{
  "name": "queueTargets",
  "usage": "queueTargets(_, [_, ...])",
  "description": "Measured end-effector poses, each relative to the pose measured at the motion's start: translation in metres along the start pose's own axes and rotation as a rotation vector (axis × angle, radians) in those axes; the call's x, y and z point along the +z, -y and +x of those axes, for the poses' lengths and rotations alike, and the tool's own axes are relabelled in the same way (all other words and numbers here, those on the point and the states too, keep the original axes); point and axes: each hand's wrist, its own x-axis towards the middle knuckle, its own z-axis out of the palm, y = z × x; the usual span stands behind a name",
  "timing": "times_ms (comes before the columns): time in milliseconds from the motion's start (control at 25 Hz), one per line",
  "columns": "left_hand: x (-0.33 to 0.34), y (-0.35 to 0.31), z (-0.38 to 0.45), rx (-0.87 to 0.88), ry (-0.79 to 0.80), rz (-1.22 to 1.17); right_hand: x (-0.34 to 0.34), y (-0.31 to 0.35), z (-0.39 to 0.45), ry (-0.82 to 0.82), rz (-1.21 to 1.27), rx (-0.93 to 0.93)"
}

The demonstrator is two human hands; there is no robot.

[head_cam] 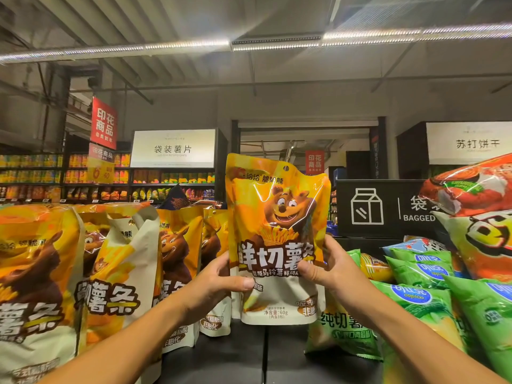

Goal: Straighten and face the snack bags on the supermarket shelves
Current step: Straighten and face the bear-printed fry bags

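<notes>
A red hanging banner [104, 121] hangs left of a lit white aisle sign [173, 148]. A black sign [382, 207] (milk-carton icon) stands right, under a ceiling light strip [249, 41].

Dim store lit by ceiling strip lights [277, 41] (glare on bag foil); wide-angle edges bend, focus sharp.
</notes>
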Motion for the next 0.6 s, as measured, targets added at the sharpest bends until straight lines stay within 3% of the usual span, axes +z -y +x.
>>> queueTargets(600, [-0.0008,0.0010,0.0014,-0.052,0.033,-0.119,0.0027,0.0054,-0.0012,-0.043,-0.024,0.008])
